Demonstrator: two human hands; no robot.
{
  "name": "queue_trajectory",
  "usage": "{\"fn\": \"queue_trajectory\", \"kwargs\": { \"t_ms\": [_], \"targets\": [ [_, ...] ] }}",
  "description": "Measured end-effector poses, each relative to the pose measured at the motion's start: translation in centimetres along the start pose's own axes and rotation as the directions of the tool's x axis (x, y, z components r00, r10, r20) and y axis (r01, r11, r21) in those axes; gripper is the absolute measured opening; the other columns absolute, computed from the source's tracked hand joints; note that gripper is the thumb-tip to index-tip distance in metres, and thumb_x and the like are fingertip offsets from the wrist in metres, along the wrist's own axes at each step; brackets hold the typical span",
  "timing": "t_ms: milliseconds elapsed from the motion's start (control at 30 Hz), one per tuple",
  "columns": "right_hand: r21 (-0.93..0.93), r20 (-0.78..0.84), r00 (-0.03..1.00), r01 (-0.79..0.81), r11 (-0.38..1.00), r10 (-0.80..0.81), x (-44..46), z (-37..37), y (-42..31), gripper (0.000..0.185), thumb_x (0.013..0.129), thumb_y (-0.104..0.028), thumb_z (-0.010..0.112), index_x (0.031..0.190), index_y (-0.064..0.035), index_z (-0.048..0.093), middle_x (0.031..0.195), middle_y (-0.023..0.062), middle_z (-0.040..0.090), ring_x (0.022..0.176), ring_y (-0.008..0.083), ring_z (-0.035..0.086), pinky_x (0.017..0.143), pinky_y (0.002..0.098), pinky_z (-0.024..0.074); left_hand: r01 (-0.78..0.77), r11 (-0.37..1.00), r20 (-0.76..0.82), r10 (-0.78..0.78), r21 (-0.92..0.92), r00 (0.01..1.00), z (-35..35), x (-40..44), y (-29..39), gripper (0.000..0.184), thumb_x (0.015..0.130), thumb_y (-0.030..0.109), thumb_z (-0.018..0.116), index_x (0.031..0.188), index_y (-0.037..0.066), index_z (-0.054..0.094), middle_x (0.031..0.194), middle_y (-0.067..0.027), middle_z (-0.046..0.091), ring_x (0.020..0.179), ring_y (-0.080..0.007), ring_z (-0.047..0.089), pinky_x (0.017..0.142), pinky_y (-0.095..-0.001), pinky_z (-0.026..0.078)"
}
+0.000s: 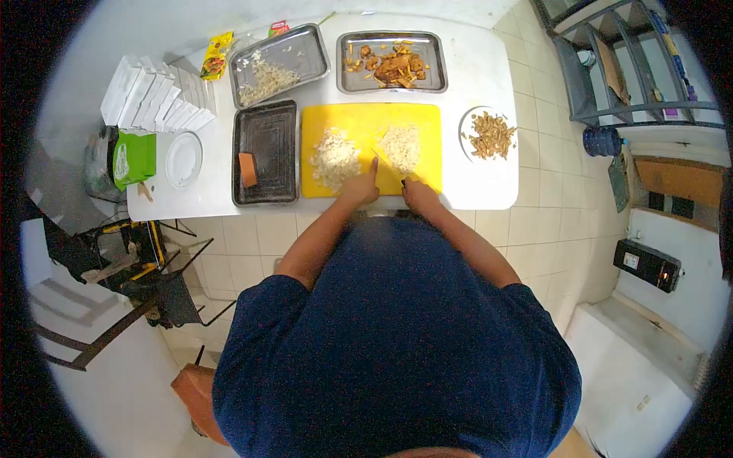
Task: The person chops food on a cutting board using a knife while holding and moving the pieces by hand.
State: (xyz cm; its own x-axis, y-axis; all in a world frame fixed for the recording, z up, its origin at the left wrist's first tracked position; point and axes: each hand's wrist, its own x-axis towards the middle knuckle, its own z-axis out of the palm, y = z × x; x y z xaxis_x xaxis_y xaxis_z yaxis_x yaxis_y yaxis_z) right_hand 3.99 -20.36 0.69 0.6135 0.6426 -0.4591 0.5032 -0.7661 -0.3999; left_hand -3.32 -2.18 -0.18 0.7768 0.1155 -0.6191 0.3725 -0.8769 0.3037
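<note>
A yellow cutting board [366, 114] lies at the near edge of the white table. Two piles of pale chopped food rest on it, a left pile [334, 159] and a right pile [401, 145]. My right hand [418, 196] is closed around the dark handle of a knife [385, 158], whose blade points up and left between the piles. Beside the left pile, my left hand [362, 187] is over the board's near edge with one finger stretched toward the blade. Whether that finger touches the blade is too small to tell.
Left of the board is a dark tray [266, 195] holding an orange-brown block. Behind stand a metal tray [317, 72] with pale bits and another [343, 84] with browned food. A plate [466, 122] of brown pieces is at right; white boxes [145, 95] are stacked left.
</note>
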Motion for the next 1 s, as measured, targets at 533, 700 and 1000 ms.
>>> {"fn": "queue_trajectory", "kwargs": {
  "t_ms": [533, 700, 1000],
  "targets": [
    [0.080, 0.083, 0.995, -0.054, 0.995, 0.047, -1.3, -3.6, -0.8, 0.030, 0.088, -0.027, 0.051, 0.095, 0.0008, 0.059, 0.088, 0.0263, 0.064, 0.083, 0.0432, 0.063, 0.075, 0.0509, 0.0501, 0.001, 1.000, -0.027, -0.002, -0.024, 1.000, 0.6, 0.8, 0.2, 0.084, 0.082, 0.026, 0.051, 0.150, 0.009, 0.005, 0.093, -0.0199, 0.067, 0.081, -0.0355, 0.066, 0.073, -0.0480, 0.051],
    [0.069, 0.074, 0.996, -0.061, 0.996, 0.056, -1.2, -2.7, -0.4, 0.029, 0.089, -0.027, 0.050, 0.095, 0.0006, 0.058, 0.087, 0.0266, 0.064, 0.082, 0.0437, 0.063, 0.074, 0.0519, 0.0496, 0.001, 1.000, -0.034, -0.001, -0.006, 0.999, 0.6, 0.8, 0.2, 0.084, 0.082, 0.026, 0.052, 0.150, 0.009, 0.006, 0.091, -0.0184, 0.068, 0.080, -0.0347, 0.067, 0.071, -0.0477, 0.051],
    [-0.029, 0.033, 0.999, -0.040, 0.999, 0.041, 0.0, -1.1, -0.6, 0.029, 0.094, -0.023, 0.039, 0.101, -0.0006, 0.057, 0.090, 0.0251, 0.066, 0.084, 0.0417, 0.065, 0.074, 0.0530, 0.0513, 0.034, 0.999, -0.065, -0.036, -0.037, 0.997, 0.4, -0.1, 0.8, 0.086, 0.084, 0.028, 0.052, 0.150, 0.008, 0.000, 0.087, -0.0198, 0.067, 0.075, -0.0347, 0.066, 0.068, -0.0483, 0.051]
  ]
}}
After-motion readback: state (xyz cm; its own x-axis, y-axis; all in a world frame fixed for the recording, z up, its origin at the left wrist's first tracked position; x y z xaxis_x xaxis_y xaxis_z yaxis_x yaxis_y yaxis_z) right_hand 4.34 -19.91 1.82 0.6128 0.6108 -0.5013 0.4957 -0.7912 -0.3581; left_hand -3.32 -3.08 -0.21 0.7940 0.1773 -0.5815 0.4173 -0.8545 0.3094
